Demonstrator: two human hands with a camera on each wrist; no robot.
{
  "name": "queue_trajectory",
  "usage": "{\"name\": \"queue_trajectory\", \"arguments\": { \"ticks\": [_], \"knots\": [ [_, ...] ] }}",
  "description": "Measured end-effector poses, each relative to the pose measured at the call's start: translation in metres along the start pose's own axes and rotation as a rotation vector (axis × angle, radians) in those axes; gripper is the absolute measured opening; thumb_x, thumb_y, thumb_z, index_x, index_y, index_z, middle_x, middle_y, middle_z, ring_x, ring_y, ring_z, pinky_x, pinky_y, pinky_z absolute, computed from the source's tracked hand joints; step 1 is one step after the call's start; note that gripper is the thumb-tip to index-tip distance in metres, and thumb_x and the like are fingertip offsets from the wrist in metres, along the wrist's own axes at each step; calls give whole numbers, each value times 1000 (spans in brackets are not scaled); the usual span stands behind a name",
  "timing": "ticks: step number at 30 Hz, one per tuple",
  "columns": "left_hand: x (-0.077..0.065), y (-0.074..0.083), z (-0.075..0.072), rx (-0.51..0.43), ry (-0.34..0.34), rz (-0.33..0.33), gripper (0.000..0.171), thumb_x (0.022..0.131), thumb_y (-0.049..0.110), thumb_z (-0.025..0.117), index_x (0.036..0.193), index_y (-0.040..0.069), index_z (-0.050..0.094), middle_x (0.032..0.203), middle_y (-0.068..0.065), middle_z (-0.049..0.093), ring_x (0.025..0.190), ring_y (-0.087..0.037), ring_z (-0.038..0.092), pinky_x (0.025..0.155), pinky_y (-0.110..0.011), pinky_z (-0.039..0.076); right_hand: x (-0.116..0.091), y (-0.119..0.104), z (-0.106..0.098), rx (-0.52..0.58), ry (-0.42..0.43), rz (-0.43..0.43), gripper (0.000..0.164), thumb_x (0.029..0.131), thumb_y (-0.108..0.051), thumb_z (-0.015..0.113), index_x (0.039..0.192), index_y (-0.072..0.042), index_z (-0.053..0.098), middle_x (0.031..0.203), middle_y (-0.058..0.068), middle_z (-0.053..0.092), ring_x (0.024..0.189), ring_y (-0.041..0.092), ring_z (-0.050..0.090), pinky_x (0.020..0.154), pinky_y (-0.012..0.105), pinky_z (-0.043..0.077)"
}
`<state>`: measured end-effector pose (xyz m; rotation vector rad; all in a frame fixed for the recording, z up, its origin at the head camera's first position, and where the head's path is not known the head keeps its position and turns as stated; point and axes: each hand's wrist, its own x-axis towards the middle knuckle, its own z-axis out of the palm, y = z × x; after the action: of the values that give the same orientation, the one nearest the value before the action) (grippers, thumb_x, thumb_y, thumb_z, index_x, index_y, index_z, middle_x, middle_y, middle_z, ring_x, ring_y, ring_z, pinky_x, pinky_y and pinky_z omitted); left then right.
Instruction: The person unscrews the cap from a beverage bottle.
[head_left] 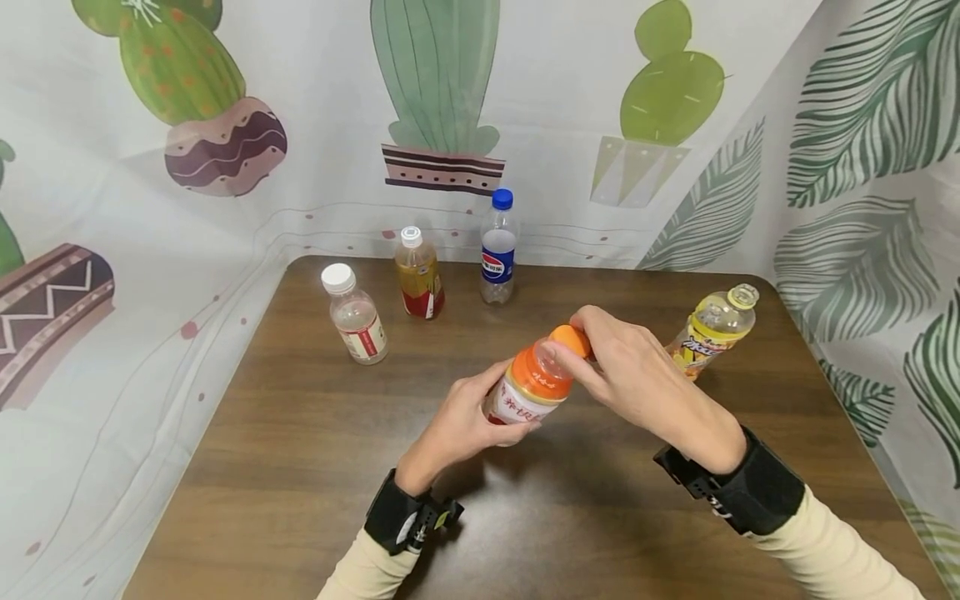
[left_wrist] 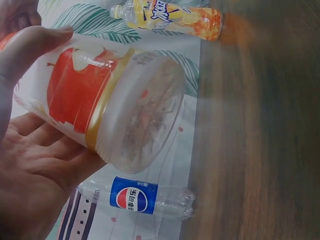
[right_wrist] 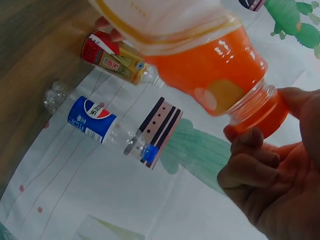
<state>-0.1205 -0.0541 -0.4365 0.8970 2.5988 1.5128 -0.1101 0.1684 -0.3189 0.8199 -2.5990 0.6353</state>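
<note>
- Head view: the orange-necked bottle is just right of the frame's centre, tilted toward the upper right and lifted off the bench.
- Both hands are engaged: the left hand is wrapped round the bottle's body, and the right hand pinches the orange cap at its mouth.
- A blue-capped bottle stands at upper middle; a yellow-labelled bottle is at right, partly hidden by the right hand.
- The step looks like working the cap at the neck; whether loosening or tightening, I cannot tell.
- Next seems to call for a steady left grip while the right turns the cap.
</note>
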Motion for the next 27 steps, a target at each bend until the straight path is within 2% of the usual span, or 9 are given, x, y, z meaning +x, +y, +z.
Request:
{"name": "queue_trajectory", "arguments": {
  "ticks": [8,13,16,19,23,27],
  "knots": [
    [-2,0,-1,-61,-55,-32,71,75,31,87,137,21,54,112,6,69,94,-7,64,85,-31,56,-4,9,0,15,-44,-94,26,92,-29,71,99,-11,54,80,-7,48,65,5,46,56,20,42],
    [-3,1,1,-71,-49,-45,71,75,31,87,136,20,55,113,6,69,94,-7,64,85,-31,56,-5,10,-3,-19,-15,-88,29,91,-35,72,101,-12,56,84,-8,51,68,4,48,57,21,45],
    [-2,4,2,-57,-19,-39,72,74,32,88,137,19,55,111,4,70,92,-8,64,83,-30,56,-3,4,-10,-79,51,-21,34,90,-37,72,105,-8,60,81,-4,55,64,7,50,55,25,46],
    [0,6,2,-30,5,-36,73,74,32,88,138,19,55,110,4,70,91,-8,64,83,-31,56,0,-7,-20,-109,85,114,35,94,-40,67,100,-5,63,73,-1,58,58,11,50,52,27,44],
    [1,7,3,-1,20,-21,72,75,31,87,137,18,55,112,2,70,93,-9,65,84,-31,56,2,-21,-25,-140,41,272,45,96,-50,60,78,-9,59,60,-1,53,48,13,46,47,27,39],
    [3,7,5,46,41,1,72,75,30,87,137,17,55,114,1,70,94,-10,65,83,-31,57,2,-25,-21,-144,-13,328,52,93,-55,61,69,-10,51,55,0,47,45,15,45,45,27,37]
  ]
}}
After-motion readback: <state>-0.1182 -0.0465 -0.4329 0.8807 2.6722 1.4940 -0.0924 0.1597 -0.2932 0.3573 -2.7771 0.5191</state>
